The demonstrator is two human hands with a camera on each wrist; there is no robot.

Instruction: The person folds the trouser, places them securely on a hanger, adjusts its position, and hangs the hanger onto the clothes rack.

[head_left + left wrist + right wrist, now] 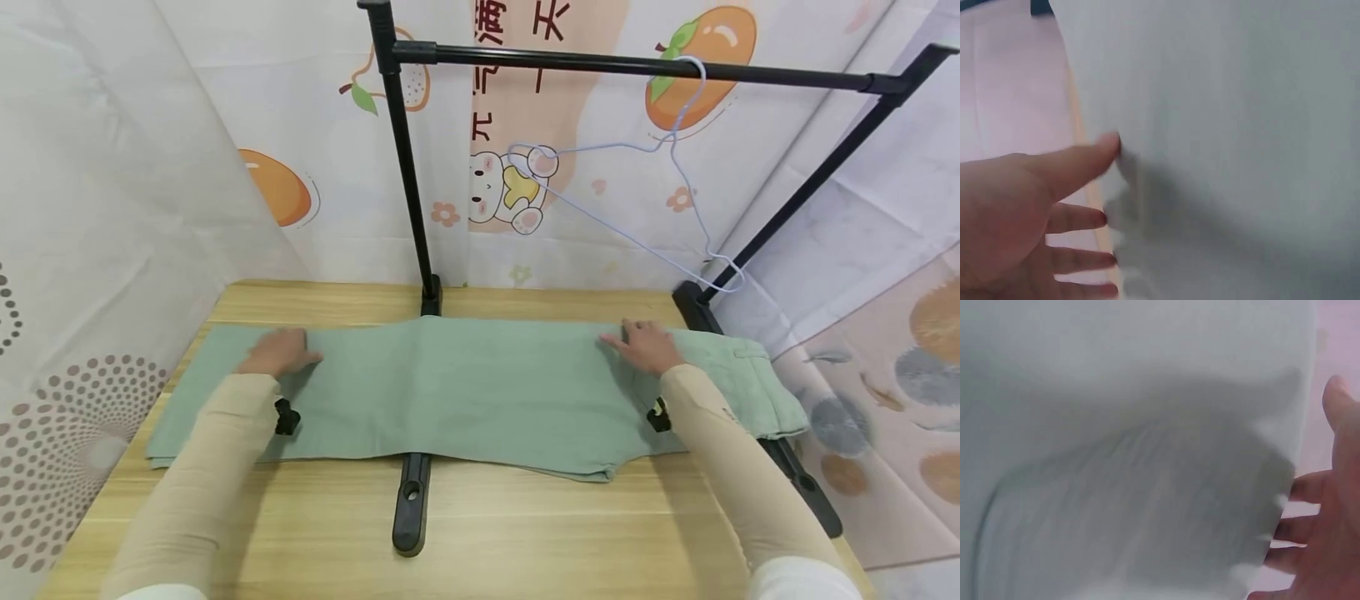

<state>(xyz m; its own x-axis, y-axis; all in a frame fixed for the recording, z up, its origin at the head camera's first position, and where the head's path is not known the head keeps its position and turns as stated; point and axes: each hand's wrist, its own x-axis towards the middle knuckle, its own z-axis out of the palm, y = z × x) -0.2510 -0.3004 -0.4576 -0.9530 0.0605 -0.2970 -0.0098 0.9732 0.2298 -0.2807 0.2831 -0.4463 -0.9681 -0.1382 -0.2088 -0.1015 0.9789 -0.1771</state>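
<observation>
Pale green trousers (480, 392), folded lengthwise, lie across the table, their waistband end at the right and the leg ends at the left. My left hand (277, 352) is at the far edge near the leg ends. In the left wrist view its thumb and straight fingers touch the cloth (1229, 125) along that edge. Toward the waist end, my right hand (651, 346) is over the far edge too. The right wrist view has its fingertips against the cloth edge (1147, 487), with the thumb spread away from it.
A black garment rack (408, 175) stands on the wooden table (525, 533), and the trousers lie over its base bars. From its top bar hangs a pale lilac wire hanger (615, 146). Printed curtains (360, 225) surround the table at the back and sides.
</observation>
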